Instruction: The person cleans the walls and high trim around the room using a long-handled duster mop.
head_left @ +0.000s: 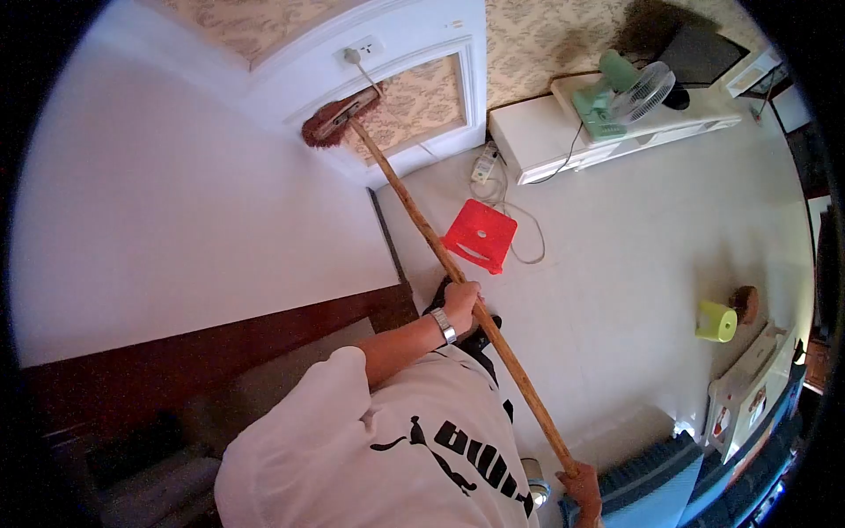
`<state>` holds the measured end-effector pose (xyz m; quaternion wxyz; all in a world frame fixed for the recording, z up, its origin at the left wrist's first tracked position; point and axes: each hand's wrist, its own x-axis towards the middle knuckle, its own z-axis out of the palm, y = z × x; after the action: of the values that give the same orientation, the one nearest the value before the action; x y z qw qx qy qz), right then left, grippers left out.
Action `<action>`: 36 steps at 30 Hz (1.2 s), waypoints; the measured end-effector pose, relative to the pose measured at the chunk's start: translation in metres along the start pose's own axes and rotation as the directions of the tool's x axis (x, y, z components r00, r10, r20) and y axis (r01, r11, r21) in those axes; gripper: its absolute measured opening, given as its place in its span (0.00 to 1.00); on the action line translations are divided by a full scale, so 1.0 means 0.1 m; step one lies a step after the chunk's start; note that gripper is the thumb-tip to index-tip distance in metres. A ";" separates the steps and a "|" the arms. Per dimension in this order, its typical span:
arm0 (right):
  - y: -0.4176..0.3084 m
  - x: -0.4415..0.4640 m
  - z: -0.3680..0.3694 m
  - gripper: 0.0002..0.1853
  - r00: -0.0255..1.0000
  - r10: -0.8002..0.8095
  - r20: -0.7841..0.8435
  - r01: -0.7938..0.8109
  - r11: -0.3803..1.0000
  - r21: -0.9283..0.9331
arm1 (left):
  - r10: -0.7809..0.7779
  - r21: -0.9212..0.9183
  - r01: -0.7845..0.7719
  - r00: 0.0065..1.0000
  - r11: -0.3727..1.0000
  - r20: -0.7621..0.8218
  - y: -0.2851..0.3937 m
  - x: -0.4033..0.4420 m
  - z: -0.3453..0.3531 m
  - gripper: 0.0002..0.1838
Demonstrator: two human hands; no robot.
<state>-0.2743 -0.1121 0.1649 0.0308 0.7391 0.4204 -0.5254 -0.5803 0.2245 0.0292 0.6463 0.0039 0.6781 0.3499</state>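
Note:
My left hand [462, 304], with a metal watch at the wrist, is wrapped round the middle of a long wooden broom handle [414, 209]. Further down at the lower right, my right hand [583, 495] grips the handle near its end. The pole slants up and left to the reddish-brown broom head [339, 120]. That head is at the white panelled wall [400, 70], just below a socket [361, 51] with a plug and cord. Whether the bristles press on the wall I cannot tell.
A red stool [481, 234] stands on the pale floor beside a power strip [484, 164] and loose cable. A green fan [607, 106] sits on a low white cabinet [546, 145]. To the right are a yellow-green bin [717, 322] and a low table [748, 387].

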 end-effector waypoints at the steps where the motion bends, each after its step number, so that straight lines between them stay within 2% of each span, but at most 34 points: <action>1: 0.12 0.05 0.06 0.14 1.000 0.001 0.005 -0.001 1.000 -0.002 | 0.003 0.010 -0.003 0.998 1.000 0.057 -0.03 0.01 -0.03 0.03; 2: 0.25 0.09 0.11 0.14 1.000 -0.006 0.010 0.006 1.000 0.000 | 0.006 0.020 -0.008 0.993 1.000 0.118 -0.07 0.04 -0.04 0.04; 4: 0.40 0.16 0.22 0.13 0.992 -0.089 0.086 0.097 0.990 -0.100 | 0.038 0.035 -0.042 0.994 0.998 0.107 -0.18 0.23 -0.06 0.04; 7: 0.62 0.16 0.48 0.13 0.986 -0.142 0.092 0.154 0.978 -0.139 | -0.010 0.035 0.007 0.997 0.999 0.076 -0.31 0.45 -0.09 0.05; 10: 0.43 0.04 0.58 0.13 0.992 -0.113 0.055 0.116 0.992 -0.054 | 0.000 0.070 -0.011 0.989 0.997 0.149 -0.55 0.92 -0.17 0.05; 12: 0.28 0.01 0.65 0.13 0.994 -0.103 0.034 0.103 0.995 -0.015 | 0.042 0.261 -0.134 0.943 0.956 0.330 -0.73 1.34 -0.29 0.05; 13: 0.02 0.01 0.64 0.13 0.996 -0.086 0.039 0.085 0.996 0.013 | 0.035 0.265 -0.128 0.943 0.956 0.330 -0.70 1.34 -0.29 0.05; 15: -0.41 0.05 0.62 0.13 0.997 -0.065 0.041 0.063 0.997 0.045 | -0.020 0.169 -0.010 0.984 0.986 0.176 -0.51 1.41 -0.22 0.04; 17: -0.77 0.06 0.62 0.16 0.998 0.059 0.008 -0.059 0.998 -0.002 | -0.040 0.168 0.016 0.989 0.986 0.141 -0.35 1.60 -0.27 0.03; 18: -1.00 0.07 0.56 0.16 0.998 0.063 0.017 -0.063 0.998 0.005 | -0.052 0.160 0.034 0.992 0.987 0.112 -0.29 1.71 -0.32 0.03; 20: -1.45 0.08 0.38 0.21 0.968 0.247 0.053 -0.238 0.962 -0.135 | -0.054 0.152 0.036 0.992 0.988 0.112 -0.20 1.87 -0.41 0.03; 22: -1.64 0.10 0.32 0.21 0.978 0.205 0.042 -0.196 0.967 -0.163 | -0.054 0.145 0.037 0.991 0.989 0.119 -0.14 2.07 -0.58 0.04; 24: -1.66 0.10 0.33 0.20 0.986 0.164 0.027 -0.156 0.968 -0.195 | -0.156 0.175 0.135 0.981 0.975 0.115 -0.07 2.23 -0.78 0.04; 25: -1.62 0.12 0.35 0.20 0.992 0.118 0.053 -0.106 0.976 -0.192 | -0.076 0.202 0.050 0.990 0.978 0.120 0.01 2.06 -0.79 0.04; 29: -1.62 0.12 0.29 0.20 0.994 0.042 0.096 -0.024 0.984 -0.174 | -0.111 0.230 0.096 0.992 0.969 0.053 0.16 1.79 -0.68 0.03; 32: -1.68 0.08 0.24 0.17 0.988 0.110 0.105 -0.095 0.986 -0.140 | -0.103 0.149 0.090 0.992 0.985 0.079 0.10 1.88 -0.71 0.03; 34: -1.54 0.07 0.29 0.16 0.991 0.098 0.089 -0.085 0.986 -0.142 | -0.027 0.050 0.016 0.970 0.999 0.243 0.01 1.88 -0.78 0.03; 36: -1.25 0.05 0.38 0.16 0.994 0.084 0.076 -0.072 0.986 -0.148 | 0.009 0.068 -0.022 0.982 0.997 0.190 -0.04 1.73 -0.70 0.03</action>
<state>-0.3842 -0.0469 0.1933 0.1222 0.7285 0.4266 -0.5219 -0.6687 0.2679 -0.1297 0.7048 0.0650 0.6252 0.3289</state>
